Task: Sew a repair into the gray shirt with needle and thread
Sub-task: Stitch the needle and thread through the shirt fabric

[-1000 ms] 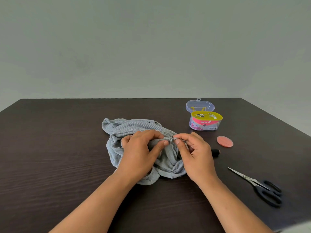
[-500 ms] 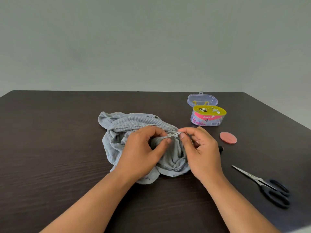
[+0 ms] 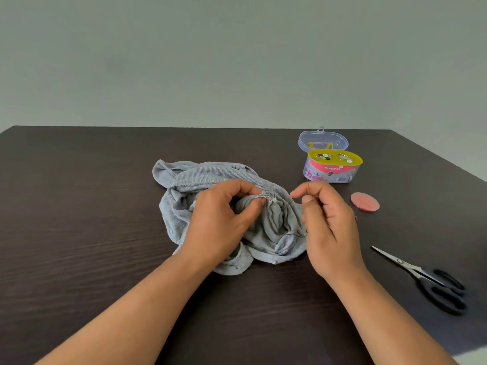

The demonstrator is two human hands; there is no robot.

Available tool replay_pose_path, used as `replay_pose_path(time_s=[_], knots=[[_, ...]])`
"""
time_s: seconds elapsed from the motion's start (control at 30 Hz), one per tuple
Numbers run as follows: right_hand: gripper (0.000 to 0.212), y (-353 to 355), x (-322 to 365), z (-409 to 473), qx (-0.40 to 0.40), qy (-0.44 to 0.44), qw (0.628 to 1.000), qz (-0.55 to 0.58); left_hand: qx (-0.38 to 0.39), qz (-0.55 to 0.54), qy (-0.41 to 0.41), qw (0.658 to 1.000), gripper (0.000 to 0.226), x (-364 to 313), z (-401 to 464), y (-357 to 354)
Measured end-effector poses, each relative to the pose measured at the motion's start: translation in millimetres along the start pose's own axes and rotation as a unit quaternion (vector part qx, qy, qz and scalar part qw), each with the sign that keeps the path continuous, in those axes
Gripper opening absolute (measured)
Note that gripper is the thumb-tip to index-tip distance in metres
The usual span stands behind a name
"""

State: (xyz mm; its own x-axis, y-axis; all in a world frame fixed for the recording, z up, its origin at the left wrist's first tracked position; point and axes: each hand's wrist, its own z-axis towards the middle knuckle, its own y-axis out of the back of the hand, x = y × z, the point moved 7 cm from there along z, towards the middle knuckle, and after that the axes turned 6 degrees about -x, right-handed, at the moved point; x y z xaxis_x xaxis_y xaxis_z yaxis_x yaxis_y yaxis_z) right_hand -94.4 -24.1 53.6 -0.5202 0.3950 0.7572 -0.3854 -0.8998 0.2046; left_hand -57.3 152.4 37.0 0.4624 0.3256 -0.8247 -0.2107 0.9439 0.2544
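Note:
The gray shirt (image 3: 210, 177) lies bunched in the middle of the dark table. My left hand (image 3: 221, 222) pinches a frayed fold of it between thumb and forefinger. A short way to the right, my right hand (image 3: 326, 222) is pinched shut by thumb and forefinger, apart from the fold. A thin dark thread (image 3: 292, 204) runs from those fingertips down across the cloth. The needle itself is too small to make out.
An open sewing kit box (image 3: 332, 167), with its clear lid (image 3: 322, 140) behind it, stands at the back right. A pink disc (image 3: 365, 202) lies right of my right hand. Black-handled scissors (image 3: 432, 283) lie near the right front edge of the table (image 3: 79, 233).
My right hand has pulled away from the fold to the right, drawing the thread out. My left hand keeps its pinch on the shirt. The camera tilted slightly.

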Motion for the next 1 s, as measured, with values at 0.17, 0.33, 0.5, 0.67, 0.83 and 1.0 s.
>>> replay_pose_path(time_s=[0.17, 0.33, 0.5, 0.67, 0.83, 1.0], knots=[[0.021, -10, -4, -8, 0.051, -0.058, 0.996, 0.044, 0.026, -0.019, -0.004, 0.999, 0.014, 0, 1, -4], [0.011, -20, -3, -14, 0.101, -0.076, 0.991, 0.038, 0.056, -0.023, 0.004, 0.998, 0.009, 3, 2, -5], [0.015, 6, -8, -1, -0.037, -0.074, 0.996, 0.014, 0.041, -0.043, 0.027, 0.998, 0.011, 6, 3, -3], [0.020, 71, -22, 12, -0.255, -0.130, 0.954, 0.088, 0.037, -0.049, 0.039, 0.997, 0.011, 7, 4, -2], [0.022, 90, 14, 28, -0.220, -0.132, 0.957, 0.134, 0.042, -0.042, 0.045, 0.997, 0.011, 8, 4, -2], [0.014, 17, 26, -1, 0.005, -0.203, 0.977, 0.070, 0.045, -0.048, 0.052, 0.996, 0.010, 8, 3, 0]])
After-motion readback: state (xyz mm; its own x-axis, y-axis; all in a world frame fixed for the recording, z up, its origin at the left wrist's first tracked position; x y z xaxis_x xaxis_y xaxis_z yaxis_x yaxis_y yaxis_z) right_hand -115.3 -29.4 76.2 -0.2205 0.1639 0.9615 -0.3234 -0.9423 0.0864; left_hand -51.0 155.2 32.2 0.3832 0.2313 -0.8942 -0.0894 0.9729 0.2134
